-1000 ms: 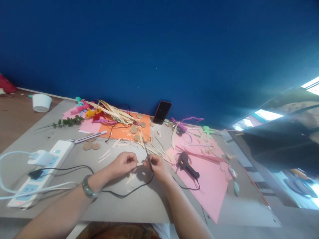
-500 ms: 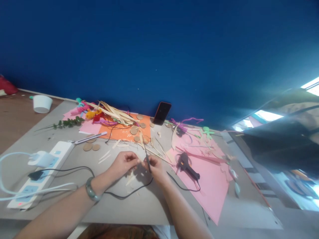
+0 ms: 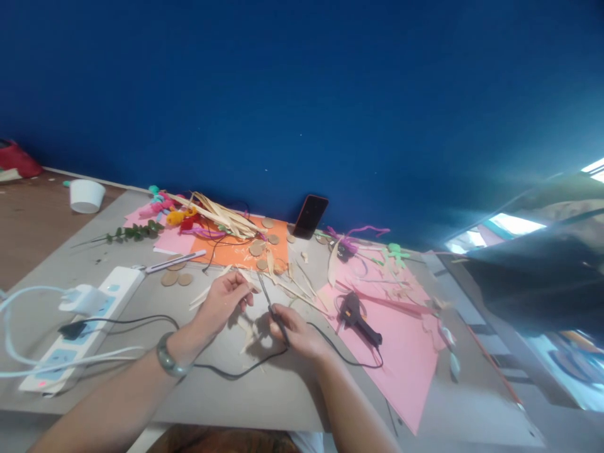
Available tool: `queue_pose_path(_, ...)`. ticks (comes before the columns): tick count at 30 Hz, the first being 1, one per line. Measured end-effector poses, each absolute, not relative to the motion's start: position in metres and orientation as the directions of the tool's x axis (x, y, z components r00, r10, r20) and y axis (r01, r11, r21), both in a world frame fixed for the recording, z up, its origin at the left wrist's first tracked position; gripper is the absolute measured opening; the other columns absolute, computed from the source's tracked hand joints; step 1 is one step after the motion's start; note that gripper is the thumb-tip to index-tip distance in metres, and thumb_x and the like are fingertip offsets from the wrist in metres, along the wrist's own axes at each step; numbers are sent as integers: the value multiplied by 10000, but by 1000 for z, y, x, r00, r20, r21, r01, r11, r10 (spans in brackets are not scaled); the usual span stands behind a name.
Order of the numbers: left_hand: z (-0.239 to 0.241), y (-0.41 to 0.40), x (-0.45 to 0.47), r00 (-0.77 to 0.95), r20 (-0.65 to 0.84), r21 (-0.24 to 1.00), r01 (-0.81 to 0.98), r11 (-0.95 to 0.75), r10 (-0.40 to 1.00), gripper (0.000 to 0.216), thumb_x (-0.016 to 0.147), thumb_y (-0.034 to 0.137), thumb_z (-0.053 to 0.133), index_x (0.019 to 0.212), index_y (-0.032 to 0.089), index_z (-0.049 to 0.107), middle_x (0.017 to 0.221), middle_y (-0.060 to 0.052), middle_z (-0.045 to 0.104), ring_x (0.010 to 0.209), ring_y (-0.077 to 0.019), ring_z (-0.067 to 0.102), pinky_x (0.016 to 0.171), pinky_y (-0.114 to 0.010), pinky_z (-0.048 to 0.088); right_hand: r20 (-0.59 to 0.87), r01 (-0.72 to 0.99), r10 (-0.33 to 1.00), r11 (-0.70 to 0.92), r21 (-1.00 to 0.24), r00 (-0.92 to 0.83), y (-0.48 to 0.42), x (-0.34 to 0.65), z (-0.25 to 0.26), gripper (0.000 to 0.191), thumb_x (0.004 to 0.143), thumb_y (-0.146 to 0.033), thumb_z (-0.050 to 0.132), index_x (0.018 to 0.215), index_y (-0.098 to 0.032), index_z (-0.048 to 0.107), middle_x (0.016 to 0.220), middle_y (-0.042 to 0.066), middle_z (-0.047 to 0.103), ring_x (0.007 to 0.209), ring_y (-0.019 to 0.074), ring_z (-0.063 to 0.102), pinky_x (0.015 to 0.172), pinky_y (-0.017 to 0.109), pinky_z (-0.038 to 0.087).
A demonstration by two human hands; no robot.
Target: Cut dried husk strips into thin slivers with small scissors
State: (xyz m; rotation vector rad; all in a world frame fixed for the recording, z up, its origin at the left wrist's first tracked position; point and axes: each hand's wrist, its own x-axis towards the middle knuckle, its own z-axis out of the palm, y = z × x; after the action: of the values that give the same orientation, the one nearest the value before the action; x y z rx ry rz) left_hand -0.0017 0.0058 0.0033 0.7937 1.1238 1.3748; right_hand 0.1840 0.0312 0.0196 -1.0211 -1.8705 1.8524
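Note:
My left hand [image 3: 229, 297], with a bracelet at the wrist, is closed in a pinch on a small pale strip [image 3: 255, 286] that its fingers mostly hide. My right hand [image 3: 295, 330] is wrapped round dark-handled scissors [image 3: 278, 319], whose narrow blades point away from me and up to the left. A small gap separates the two hands. Pale scraps [image 3: 247, 336] lie on the grey table [image 3: 245, 399] beneath them. Just beyond, several round wooden slices [image 3: 256, 249] rest on and around an orange sheet [image 3: 229, 253].
A white power strip [image 3: 113, 296] with plugs and cables stands at left, beside a utility knife [image 3: 175, 261]. At right, a black glue gun [image 3: 357, 318] lies on pink paper [image 3: 406, 371]. A phone [image 3: 310, 216] leans against the blue wall [image 3: 292, 94]. Dried strips [image 3: 224, 216] are heaped at the back.
My hands have moved apart. The left has lifted slightly away to the left, and the right has come a little nearer to me, with the scissors now tilted more to the left.

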Motion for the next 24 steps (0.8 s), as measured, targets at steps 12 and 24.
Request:
queue_pose_path(12, 3, 5, 0, -137, -130, 939, -336, 77, 982, 115, 739, 228, 603, 685, 147, 542, 558, -1, 625, 461, -80, 520, 437, -189, 396, -285, 338, 651, -45, -940, -704, 31, 185, 19, 380, 726, -482, 604, 622, -180, 398, 607, -47, 346, 571, 92, 297, 516, 225, 242)
queue_pose_path(24, 3, 6, -1, -130, -156, 938, -330, 106, 979, 124, 711, 240, 621, 664, 149, 550, 562, -7, 629, 453, -86, 525, 428, -193, 397, -321, 363, 630, -66, -929, -707, 32, 185, 20, 286, 731, -360, 588, 604, -183, 402, 574, -53, 352, 548, 87, 306, 500, 216, 242)
